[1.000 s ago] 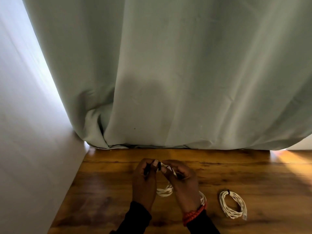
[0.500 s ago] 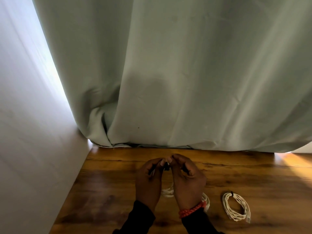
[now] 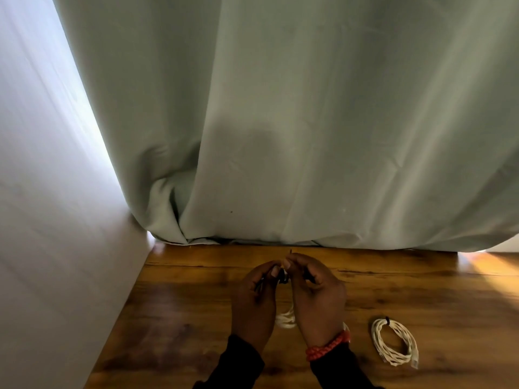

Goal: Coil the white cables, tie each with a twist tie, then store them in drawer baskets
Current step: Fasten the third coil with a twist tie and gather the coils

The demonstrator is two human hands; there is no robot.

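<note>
Both hands are raised just above the desk (image 3: pixel 196 318) and meet at the fingertips. The left hand (image 3: pixel 254 307) has its fingers curled, and thumb and forefinger pinch a small dark twist tie (image 3: pixel 283 276); the right hand (image 3: pixel 318 301) is also curled and pinches the same tie from the other side, so I judge that the tie is being twisted closed at this moment. Under the hands and between them hangs a coil of white cable (image 3: pixel 286 318), of which only some loops show below the palms; the rest is hidden behind the hands. To the right of the right hand, a little apart from it, lies a second coiled cable (image 3: pixel 393 342) flat on the desk, and a dark tie is already around its top. So one cable looks finished, and the other is coiled and close to being tied. Storing is all still to do: both coils must go into drawer baskets, and no drawer or basket is visible here. Whether more cables wait outside the view, I cannot tell. Beyond the fingertips a pale green curtain (image 3: pixel 309 122) hangs down to the far edge of the desk, and a white wall (image 3: pixel 50 220) stands to the left of the left hand.
</note>
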